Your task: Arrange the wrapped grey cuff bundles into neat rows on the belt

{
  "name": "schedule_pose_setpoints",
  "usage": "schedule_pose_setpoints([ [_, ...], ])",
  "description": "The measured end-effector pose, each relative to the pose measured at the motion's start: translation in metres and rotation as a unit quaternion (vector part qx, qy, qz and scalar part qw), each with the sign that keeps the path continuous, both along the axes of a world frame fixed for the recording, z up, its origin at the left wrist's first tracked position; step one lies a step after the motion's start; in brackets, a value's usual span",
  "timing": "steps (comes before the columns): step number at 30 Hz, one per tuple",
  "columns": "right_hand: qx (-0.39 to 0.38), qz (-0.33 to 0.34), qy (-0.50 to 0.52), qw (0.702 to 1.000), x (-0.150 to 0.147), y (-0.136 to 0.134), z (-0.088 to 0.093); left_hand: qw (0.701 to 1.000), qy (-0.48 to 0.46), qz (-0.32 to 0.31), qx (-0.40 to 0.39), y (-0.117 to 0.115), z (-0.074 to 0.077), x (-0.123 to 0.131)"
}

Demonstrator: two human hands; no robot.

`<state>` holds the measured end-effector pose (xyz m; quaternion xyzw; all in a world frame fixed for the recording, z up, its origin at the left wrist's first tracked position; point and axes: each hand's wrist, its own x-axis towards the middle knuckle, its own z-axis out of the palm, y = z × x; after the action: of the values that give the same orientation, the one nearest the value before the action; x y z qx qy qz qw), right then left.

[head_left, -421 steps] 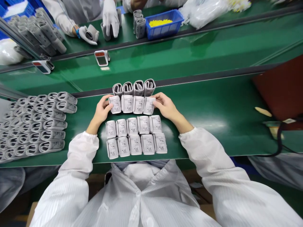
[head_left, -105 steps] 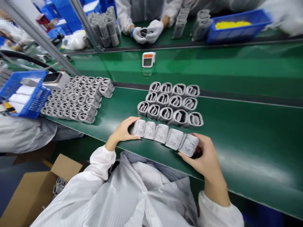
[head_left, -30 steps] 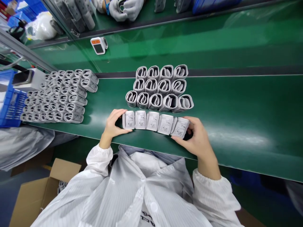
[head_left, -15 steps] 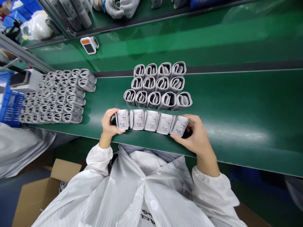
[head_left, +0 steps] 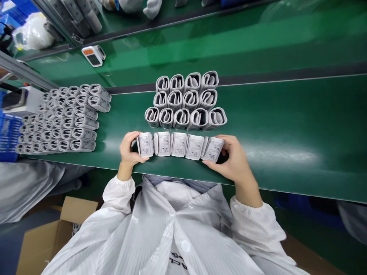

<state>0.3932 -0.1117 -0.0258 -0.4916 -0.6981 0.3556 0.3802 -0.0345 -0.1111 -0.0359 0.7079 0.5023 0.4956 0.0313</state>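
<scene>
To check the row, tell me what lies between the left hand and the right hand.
The head view shows five rolled grey cuffs with white printed labels, in a row between the left hand and right hand.

Printed diagrams on your row of rolled cuffs [head_left: 179,145]: too small to read. Far end of that row: partly hidden by your right hand [head_left: 233,158]. Cardboard carton [head_left: 46,236]: cut off below, contents mostly hidden. Co-worker's gloved hand [head_left: 151,7]: cut off above.
</scene>
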Motion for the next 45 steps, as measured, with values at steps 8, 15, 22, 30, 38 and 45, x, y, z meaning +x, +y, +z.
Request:
schedule_pose_setpoints([
  [8,-0.008,0.000,0.000,1.000,0.000,0.002,0.004,1.000,-0.009,-0.023,0.010,0.004,0.000,-0.003],
  [15,-0.006,-0.005,-0.006,1.000,0.001,0.001,0.004,1.000,0.013,-0.026,-0.007,0.005,0.005,-0.002],
  [22,0.020,0.002,-0.008,1.000,0.002,0.002,0.003,0.999,0.020,-0.037,-0.002,0.005,0.010,-0.001],
  [30,0.021,-0.001,-0.011,1.000,0.002,0.001,0.000,0.999,0.025,-0.006,-0.030,0.003,0.006,-0.003],
  [38,0.060,0.014,-0.013,0.998,0.001,0.001,0.002,0.998,0.043,0.014,-0.043,0.003,0.004,-0.005],
  [45,0.071,0.028,-0.043,0.996,0.002,0.001,0.003,0.998,0.042,0.007,-0.049,0.006,0.008,-0.003],
])
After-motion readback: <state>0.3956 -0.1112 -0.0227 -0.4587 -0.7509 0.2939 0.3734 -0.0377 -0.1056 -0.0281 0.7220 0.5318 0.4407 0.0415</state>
